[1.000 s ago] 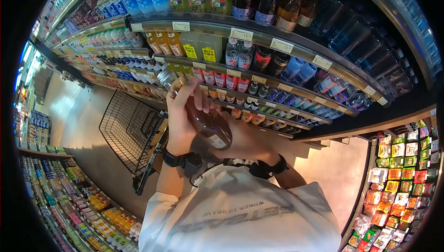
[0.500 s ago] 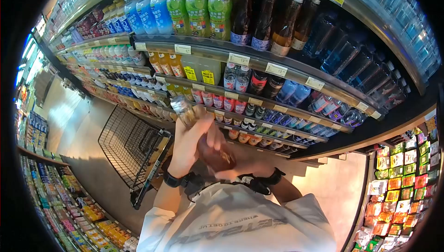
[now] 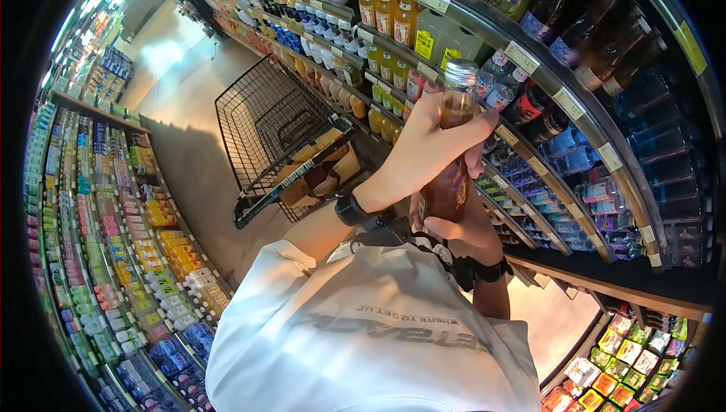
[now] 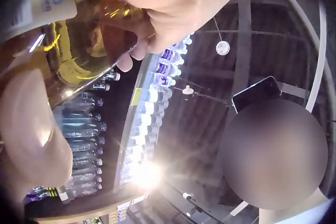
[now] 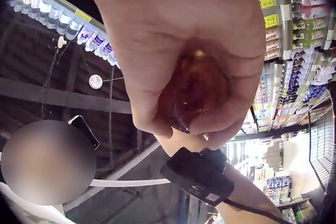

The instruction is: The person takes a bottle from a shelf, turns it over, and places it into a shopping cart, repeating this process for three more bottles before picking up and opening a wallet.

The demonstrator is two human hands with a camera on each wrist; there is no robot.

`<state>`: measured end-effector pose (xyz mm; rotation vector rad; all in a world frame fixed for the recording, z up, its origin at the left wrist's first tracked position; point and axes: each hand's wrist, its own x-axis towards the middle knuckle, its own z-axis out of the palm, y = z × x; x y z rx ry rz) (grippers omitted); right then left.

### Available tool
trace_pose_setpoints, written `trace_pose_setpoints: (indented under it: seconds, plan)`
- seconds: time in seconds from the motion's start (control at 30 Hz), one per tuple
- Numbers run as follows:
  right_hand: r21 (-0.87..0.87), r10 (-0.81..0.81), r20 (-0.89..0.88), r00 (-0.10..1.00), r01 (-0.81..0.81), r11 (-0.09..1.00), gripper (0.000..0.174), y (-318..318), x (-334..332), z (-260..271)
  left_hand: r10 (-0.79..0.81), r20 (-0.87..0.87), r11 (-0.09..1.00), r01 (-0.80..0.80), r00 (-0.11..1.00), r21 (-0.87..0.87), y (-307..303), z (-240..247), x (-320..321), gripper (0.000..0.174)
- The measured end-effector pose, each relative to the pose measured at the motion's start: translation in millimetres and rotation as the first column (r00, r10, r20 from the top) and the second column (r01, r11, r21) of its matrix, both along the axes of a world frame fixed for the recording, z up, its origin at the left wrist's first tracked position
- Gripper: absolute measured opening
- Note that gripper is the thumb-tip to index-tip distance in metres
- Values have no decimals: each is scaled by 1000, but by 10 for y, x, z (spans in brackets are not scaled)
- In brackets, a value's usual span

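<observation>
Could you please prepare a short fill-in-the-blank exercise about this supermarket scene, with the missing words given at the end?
1. The person's ____ hand holds the lower part of the bottle.
2. The bottle's cap is ____ in colour.
3. The shopping cart stands on the person's ____ side.
4. The person's shirt is mostly ____ in colour.

Missing words: right; silver; left; white.
</observation>
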<state>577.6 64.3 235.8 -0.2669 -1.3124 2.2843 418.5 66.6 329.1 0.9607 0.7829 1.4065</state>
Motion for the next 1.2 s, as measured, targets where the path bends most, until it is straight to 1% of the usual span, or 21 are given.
trace_pose_setpoints:
  seconds: [0.17,0.27,0.37,0.47,0.53,0.6,0.63,0.7,0.73,0.77,0.8,0.83,0.87,0.9,0.93,0.97,1.0,1.03,1.07,1.17,1.2]
  plan:
    - [4,37,54,998,-38,999,52,-13,34,7,10,-3,1000,-10,1000,-10,-42,38,10,28]
    - [94,-9,116,993,-2,996,51,-35,51,26,-7,44,1000,8,999,-23,-56,41,8,27]
    - [129,-139,279,950,106,986,63,-182,69,223,-54,133,998,55,990,-7,-81,41,-19,25]
    - [279,-234,353,906,137,950,60,-257,75,312,-104,192,995,104,976,8,-97,76,-49,23]
    - [452,-335,335,881,162,877,59,-265,88,230,-131,235,991,123,963,47,-101,60,-58,24]
    - [453,-463,256,848,318,833,59,-286,24,206,30,122,999,-34,992,29,-139,115,-11,26]
    - [360,-544,203,814,454,815,58,-338,-97,222,113,65,993,-115,991,26,-146,131,19,27]
    - [442,-681,239,692,547,711,60,-303,-141,259,299,-29,951,-296,954,88,-85,79,92,29]
    - [613,-742,291,604,478,629,63,-216,-87,287,391,-72,916,-381,917,125,-57,41,109,31]
    - [759,-803,314,506,374,533,66,-130,-24,299,338,38,935,-340,940,97,-30,-3,95,31]
    - [822,-785,307,538,265,503,71,-66,57,263,285,149,951,-298,947,77,7,-48,70,32]
    - [826,-741,269,615,248,505,71,-49,108,259,232,261,965,-256,937,63,28,-58,51,32]
    - [830,-690,229,687,232,507,72,-42,154,256,104,285,990,-128,953,67,9,-33,-4,32]
    - [833,-634,188,750,220,507,73,-27,192,252,33,330,994,-65,943,87,-1,-19,-28,32]
    - [637,-466,233,853,229,736,72,-3,239,263,-42,371,994,1,928,109,-7,-12,-37,32]
    - [388,-284,222,933,183,903,71,17,295,298,-118,409,989,70,905,132,-7,-11,-37,31]
    - [113,-104,158,982,87,990,70,39,360,344,-195,505,979,136,841,151,28,-41,-24,34]
    - [-158,55,46,997,-47,986,69,71,413,382,-216,526,976,164,823,144,34,-33,10,34]
    - [-242,171,-21,985,-171,955,69,107,454,409,-237,546,971,192,804,139,39,-11,47,34]
    - [-33,154,82,985,-152,988,70,184,543,195,-327,502,944,257,801,206,96,-8,95,34]
    - [42,97,102,990,-102,994,70,183,573,110,-360,468,931,278,807,237,114,-13,109,34]
